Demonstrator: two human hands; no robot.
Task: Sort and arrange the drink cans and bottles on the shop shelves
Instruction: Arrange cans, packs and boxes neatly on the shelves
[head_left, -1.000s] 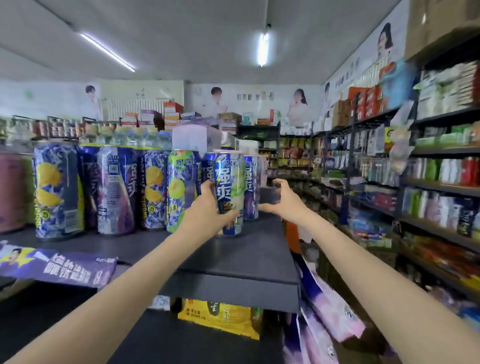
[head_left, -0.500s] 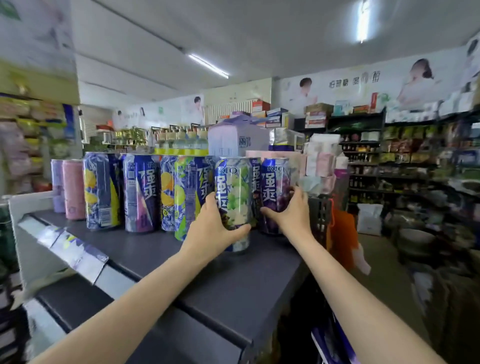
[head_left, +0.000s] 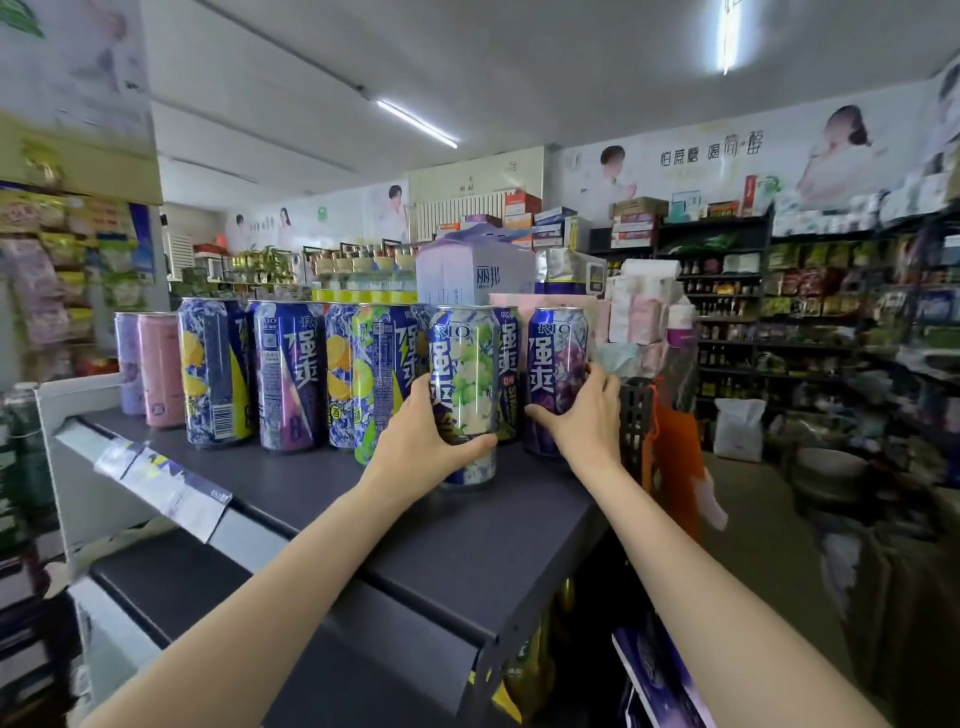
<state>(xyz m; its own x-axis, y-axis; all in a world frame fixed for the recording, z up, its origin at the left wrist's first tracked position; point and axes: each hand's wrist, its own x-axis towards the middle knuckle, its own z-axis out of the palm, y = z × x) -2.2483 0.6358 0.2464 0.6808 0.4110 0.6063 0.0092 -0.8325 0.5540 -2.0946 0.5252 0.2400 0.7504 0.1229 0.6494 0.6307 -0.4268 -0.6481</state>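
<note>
Dark grey metal top shelf (head_left: 322, 499) carries a row of tall printed aluminium drink cans, all upright. Left hand (head_left: 423, 441) wraps the tall blue-and-white can with green grape print (head_left: 465, 384), thumb across its lower front, fingers curled round its left side; the can stands forward of the row on the shelf. Right hand (head_left: 584, 415) grips the tall blue can with purple grape print (head_left: 556, 364) at the shelf's right end, thumb low on the front, fingers round the right side. The two held cans stand just apart.

Left along the row: blue-green lime-print can (head_left: 382, 374), blue lemon-print can (head_left: 340, 374) partly hidden behind it, blue-purple can (head_left: 288, 374), blue-yellow lemon can with barcode facing out (head_left: 215, 371), slim pink can (head_left: 161, 369), slim lilac can (head_left: 127, 364). Another dark can between the held pair shows only as a sliver.

Behind the row, a yellow-banded pack of clear bottles (head_left: 363, 283) and a white cardboard carton (head_left: 475, 275); carton contents not visible. Black plastic crate (head_left: 636, 415) at the shelf end, mostly blocked by the right hand. Paper price tags (head_left: 166, 483) hang off the shelf edge, text unreadable. Lower shelf goods cut off, side shelves blurred.

Versus half a second ago: both grips the same, cans in about the same spots, camera slightly closer.
</note>
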